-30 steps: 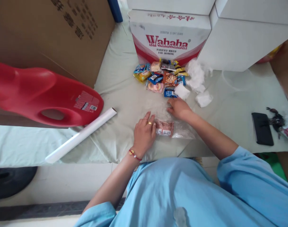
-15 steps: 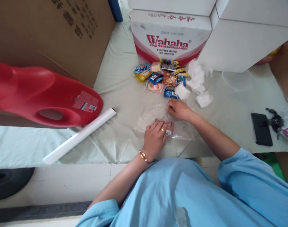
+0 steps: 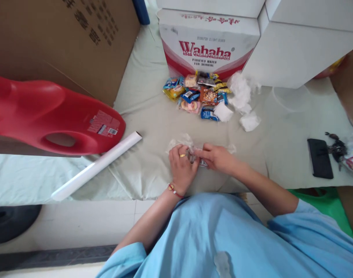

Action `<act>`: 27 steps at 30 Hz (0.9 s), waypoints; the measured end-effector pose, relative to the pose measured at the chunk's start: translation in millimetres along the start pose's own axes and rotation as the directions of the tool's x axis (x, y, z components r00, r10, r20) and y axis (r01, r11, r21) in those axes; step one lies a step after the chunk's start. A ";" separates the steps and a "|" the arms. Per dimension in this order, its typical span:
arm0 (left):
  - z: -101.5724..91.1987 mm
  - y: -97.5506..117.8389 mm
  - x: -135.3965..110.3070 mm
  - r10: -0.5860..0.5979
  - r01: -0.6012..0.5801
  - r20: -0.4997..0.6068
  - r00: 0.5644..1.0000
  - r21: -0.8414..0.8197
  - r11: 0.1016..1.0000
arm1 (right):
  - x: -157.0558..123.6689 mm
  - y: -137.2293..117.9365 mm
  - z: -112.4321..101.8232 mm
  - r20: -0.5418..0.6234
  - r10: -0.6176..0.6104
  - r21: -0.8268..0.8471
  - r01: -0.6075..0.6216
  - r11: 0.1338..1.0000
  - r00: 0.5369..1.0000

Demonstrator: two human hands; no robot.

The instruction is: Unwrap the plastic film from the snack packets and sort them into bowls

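Observation:
My left hand (image 3: 182, 166), with a ring and a beaded bracelet, curls over a crumpled clear plastic bag (image 3: 180, 139). My right hand (image 3: 218, 157) meets it from the right, its fingers closed on the gathered plastic. Between and under the fingers a small packet with printing (image 3: 203, 163) shows in part; the rest of it is hidden. Beyond the hands lies a pile of small wrapped snacks (image 3: 190, 94) in blue, yellow, orange and pink. White fluffy wads (image 3: 240, 92) rest beside the pile.
A white-and-red Wahaha carton (image 3: 208, 46) stands behind the snacks. On the left are a red detergent jug (image 3: 57, 116), a white tube (image 3: 98, 166) and a large brown carton (image 3: 86, 50). A black phone (image 3: 320, 158) and keys (image 3: 337, 148) lie at the right.
My right hand has come down and toward my left hand. The plastic that lay spread out is now bunched around the packet, and my left fingers have curled.

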State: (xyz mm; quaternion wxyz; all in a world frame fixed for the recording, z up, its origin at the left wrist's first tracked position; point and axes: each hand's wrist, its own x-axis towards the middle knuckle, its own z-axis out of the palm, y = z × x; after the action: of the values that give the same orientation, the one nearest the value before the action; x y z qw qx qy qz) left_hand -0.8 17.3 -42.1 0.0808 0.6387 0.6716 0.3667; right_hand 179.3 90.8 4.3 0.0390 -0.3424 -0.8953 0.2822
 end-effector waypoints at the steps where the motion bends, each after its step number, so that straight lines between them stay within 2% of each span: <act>1: -2.5 -4.9 -2.0 -0.018 0.018 0.007 1.000 -0.041 0.999 | -4.5 -5.0 6.2 0.040 0.018 -0.040 -0.016 0.999 0.999; 4: -14.1 -23.6 -6.4 -0.077 0.083 0.033 0.996 -0.205 0.975 | -11.6 -16.9 15.9 0.113 0.075 -0.131 -0.060 0.990 0.991; 6: -21.5 -36.7 -4.9 -0.213 0.197 -0.033 0.977 -0.263 0.945 | -12.2 -23.6 15.1 0.131 0.101 -0.176 -0.077 0.981 0.986; 8: -25.4 -46.1 1.6 -0.350 0.319 -0.094 0.932 -0.241 0.916 | -11.1 -29.8 11.4 0.136 0.107 -0.214 -0.076 0.974 0.985; 10: -25.7 -49.6 11.2 -0.401 0.388 -0.067 0.914 -0.148 0.910 | -9.7 -34.7 7.6 0.135 0.110 -0.242 -0.075 0.967 0.985; 14: -25.7 -40.8 26.8 -0.375 0.375 0.090 0.922 0.022 0.927 | -8.6 -37.7 4.7 0.132 0.112 -0.239 -0.078 0.968 0.985; 17: -32.4 -25.7 29.0 -0.364 0.380 0.134 0.922 -0.129 0.916 | -8.8 -34.7 8.4 0.115 0.104 -0.203 -0.079 0.976 0.988; 21: -40.7 2.6 24.6 -0.359 0.419 0.222 0.907 -0.381 0.824 | -9.8 -29.5 21.1 0.061 0.067 -0.111 -0.060 0.992 0.996; 25: -37.2 25.9 18.7 -0.197 0.333 0.333 0.922 -0.426 0.841 | -21.2 -25.5 28.2 -0.038 0.011 0.006 -0.011 1.000 0.999; 27: -34.1 29.2 15.3 -0.101 0.248 0.355 0.930 -0.397 0.884 | -33.1 -22.0 25.0 -0.074 -0.062 0.080 0.068 0.994 0.995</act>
State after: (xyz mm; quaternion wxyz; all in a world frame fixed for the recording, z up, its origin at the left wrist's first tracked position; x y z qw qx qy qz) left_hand 0.2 15.5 5.3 0.3635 0.5919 0.6055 0.3885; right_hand 185.0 44.5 -0.8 0.0945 -0.3210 -0.8917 0.3049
